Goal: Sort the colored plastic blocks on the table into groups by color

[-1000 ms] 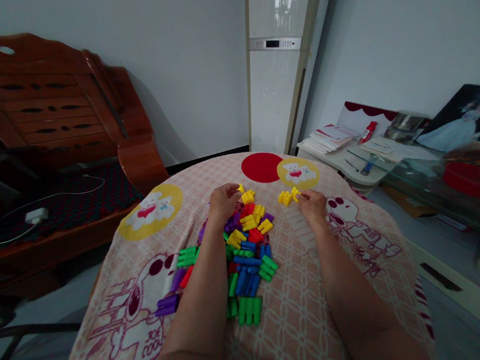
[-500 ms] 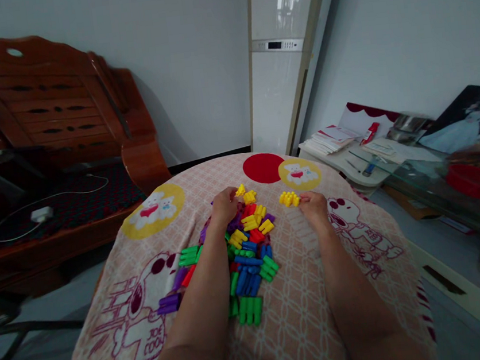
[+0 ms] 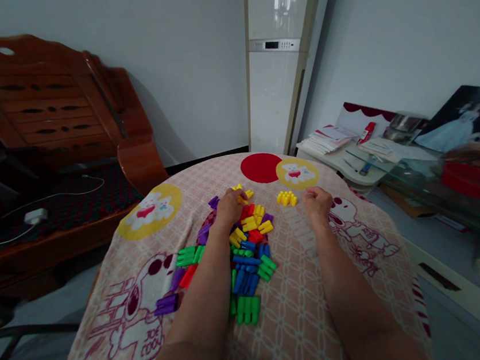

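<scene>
My left hand point(image 3: 229, 205) reaches over the far end of a pile of plastic building blocks, its fingers closed on a yellow building block point(image 3: 241, 199) that they partly hide. Another yellow block point(image 3: 249, 193) lies just beyond the fingertips. To the right, a joined yellow block piece point(image 3: 286, 198) rests apart from the pile on the cloth. My right hand point(image 3: 317, 202) is just right of that piece, not touching it, with its fingers curled together and nothing visible in them. Blue blocks point(image 3: 247, 280), green blocks point(image 3: 248, 310) and purple blocks point(image 3: 166, 304) lie nearer, partly behind my left forearm.
A patterned cloth point(image 3: 298, 306) covers the round table. On the right stands a glass-topped side table point(image 3: 389, 171) with papers point(image 3: 326, 138) and a red basket point(image 3: 478, 180). A wooden bench point(image 3: 54, 108) is at left, and a tall white appliance point(image 3: 274, 95) stands behind.
My right hand has drawn slightly away from the joined yellow piece, which stays on the cloth. My left hand has shifted right, its fingers coming down onto a yellow block.
</scene>
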Motion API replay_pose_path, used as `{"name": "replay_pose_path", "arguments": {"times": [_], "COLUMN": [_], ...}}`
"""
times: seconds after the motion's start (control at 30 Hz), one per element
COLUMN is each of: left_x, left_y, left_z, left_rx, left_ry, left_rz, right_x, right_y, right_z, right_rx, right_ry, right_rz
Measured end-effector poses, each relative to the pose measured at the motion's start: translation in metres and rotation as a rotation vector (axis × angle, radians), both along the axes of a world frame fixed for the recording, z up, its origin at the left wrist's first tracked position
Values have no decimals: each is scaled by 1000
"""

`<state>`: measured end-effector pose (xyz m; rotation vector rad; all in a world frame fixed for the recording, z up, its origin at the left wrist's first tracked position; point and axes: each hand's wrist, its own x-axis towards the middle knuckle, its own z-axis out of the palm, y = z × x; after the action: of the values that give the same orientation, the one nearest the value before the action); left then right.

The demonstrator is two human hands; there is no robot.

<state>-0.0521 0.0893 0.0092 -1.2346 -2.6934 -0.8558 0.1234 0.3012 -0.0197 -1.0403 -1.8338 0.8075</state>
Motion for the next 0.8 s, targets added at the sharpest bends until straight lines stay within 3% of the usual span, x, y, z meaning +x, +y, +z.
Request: {"name": "replay_pose_path", "arguments": {"times": [0.13, 0.3, 0.43, 0.57, 0.7, 0.8], "left_x": [3, 16, 27, 33, 33, 31], "left_y": [0, 5, 9, 13, 21, 25], "left_z": [15, 35, 39, 37, 29, 24], "left_rx": [205, 352, 400, 453, 490, 524], "left_ry": [-60, -294, -395, -383, -473, -525], "left_rz": [-37, -325, -488, -514, -434, -344], "right_x": [-1, -10, -16, -16, -11, -5], "right_y": [-13, -37, -51, -61, -60, -45], "right_z": [19, 37, 41, 45, 51, 51], "right_rx": [-12, -149, -257, -325, -417, -401], "right_ry": [103, 172, 162, 99, 49, 92], "right_rz": [90, 420, 691, 859, 850, 635]}}
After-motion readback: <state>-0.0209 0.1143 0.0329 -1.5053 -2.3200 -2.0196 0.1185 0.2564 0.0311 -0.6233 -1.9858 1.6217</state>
